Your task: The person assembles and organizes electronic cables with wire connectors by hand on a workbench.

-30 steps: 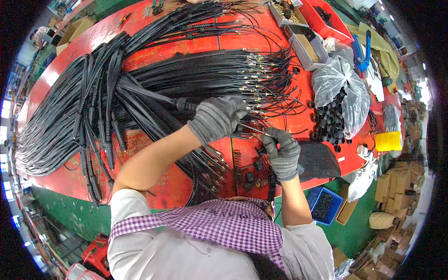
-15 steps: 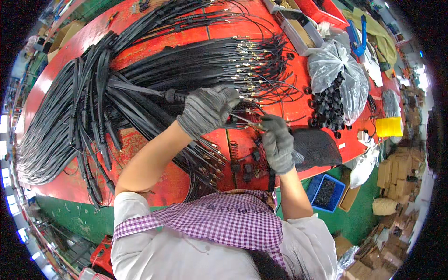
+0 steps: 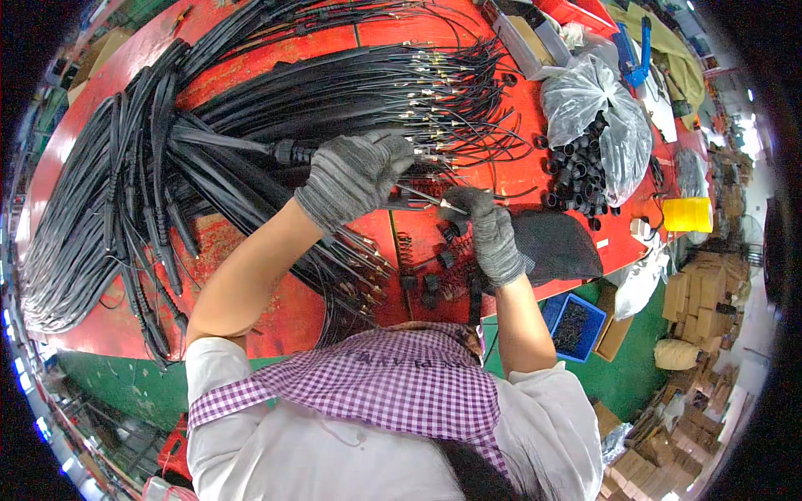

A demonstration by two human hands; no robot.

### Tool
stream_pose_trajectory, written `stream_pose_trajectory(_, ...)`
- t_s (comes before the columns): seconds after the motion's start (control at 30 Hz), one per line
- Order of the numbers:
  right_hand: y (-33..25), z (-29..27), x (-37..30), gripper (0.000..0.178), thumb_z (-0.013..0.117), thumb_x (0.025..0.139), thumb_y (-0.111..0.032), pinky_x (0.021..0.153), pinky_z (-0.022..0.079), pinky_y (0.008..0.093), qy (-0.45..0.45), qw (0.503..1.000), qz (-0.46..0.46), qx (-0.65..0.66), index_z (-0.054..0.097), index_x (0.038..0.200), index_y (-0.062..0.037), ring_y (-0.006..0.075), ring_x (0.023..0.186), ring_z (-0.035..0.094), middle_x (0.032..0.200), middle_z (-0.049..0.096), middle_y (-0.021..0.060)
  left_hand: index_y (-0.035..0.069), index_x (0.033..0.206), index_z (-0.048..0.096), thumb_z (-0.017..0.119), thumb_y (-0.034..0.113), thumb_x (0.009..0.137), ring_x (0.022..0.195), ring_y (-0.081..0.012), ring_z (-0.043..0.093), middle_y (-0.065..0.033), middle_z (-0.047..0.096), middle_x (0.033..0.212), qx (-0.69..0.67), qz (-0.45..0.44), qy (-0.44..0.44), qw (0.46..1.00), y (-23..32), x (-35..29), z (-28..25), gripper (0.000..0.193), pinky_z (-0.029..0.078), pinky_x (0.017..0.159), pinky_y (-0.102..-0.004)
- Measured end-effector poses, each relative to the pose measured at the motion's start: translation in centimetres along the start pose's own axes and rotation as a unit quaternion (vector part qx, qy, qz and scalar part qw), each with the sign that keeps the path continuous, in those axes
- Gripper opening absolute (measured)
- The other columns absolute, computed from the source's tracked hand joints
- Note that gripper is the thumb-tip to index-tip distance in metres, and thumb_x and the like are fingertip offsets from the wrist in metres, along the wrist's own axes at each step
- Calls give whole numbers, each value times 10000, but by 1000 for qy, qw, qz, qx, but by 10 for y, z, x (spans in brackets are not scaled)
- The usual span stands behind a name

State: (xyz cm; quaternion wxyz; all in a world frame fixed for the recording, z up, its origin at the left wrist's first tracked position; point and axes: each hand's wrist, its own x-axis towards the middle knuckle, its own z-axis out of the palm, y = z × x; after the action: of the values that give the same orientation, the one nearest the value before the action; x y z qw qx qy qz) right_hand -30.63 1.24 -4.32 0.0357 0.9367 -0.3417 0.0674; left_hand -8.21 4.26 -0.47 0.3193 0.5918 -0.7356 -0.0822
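My left hand (image 3: 355,179), in a grey knit glove, is closed around a black cable. Out of its fingers a thin stretch of that cable (image 3: 422,195) points right, ending in a small metal fitting. My right hand (image 3: 493,238), gloved alike, has its fingers bent together at this metal end; the fingertips are dark and slightly blurred. Behind my hands lies a wide bundle of black cables (image 3: 309,96) with bright metal ends and thin wire tails. More cables (image 3: 355,259) with metal ends lie below my left wrist.
A clear plastic bag (image 3: 597,108) spills black plastic rings (image 3: 576,179) onto the red table (image 3: 522,179). Black mesh (image 3: 555,242) sits beside my right wrist. Small black parts and a spring (image 3: 405,248) lie between my arms. On the green floor stands a blue bin (image 3: 597,321).
The whole view has shifted slightly, so the table appears higher and further left. My left hand keeps its grip on the cable; my right fingers have moved slightly around its metal end.
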Motion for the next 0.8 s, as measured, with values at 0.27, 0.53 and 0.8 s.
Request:
stream_pose_trajectory(0.27, 0, -2, 8, 709, 153, 874, -567, 813, 428, 310, 47, 829, 112, 546, 543, 1014, 9, 194, 838, 579, 941, 600, 100, 74, 860, 606, 583, 161, 772, 712, -298, 593, -105, 615, 808, -10, -9, -3, 1000, -2, -3, 0, 126, 493, 612, -339)
stream_pose_trajectory(0.53, -4, -16, 12, 897, 128, 760, -734, 795, 417, 324, -27, 731, 218, 646, 547, 1016, 17, 210, 841, 560, 936, 589, 112, 81, 881, 601, 585, 181, 771, 688, -295, 591, -106, 610, 791, 6, -1, -6, 1000, -2, -2, 0, 149, 484, 597, -356)
stream_pose_trajectory(0.8, -1, -17, 20, 962, 167, 685, -803, 840, 413, 345, -80, 682, 216, 695, 546, 1009, 21, 235, 875, 560, 957, 581, 129, 66, 867, 604, 585, 185, 773, 700, -301, 593, -116, 613, 782, -22, 6, 4, 1000, -2, 1, -3, 153, 487, 605, -358)
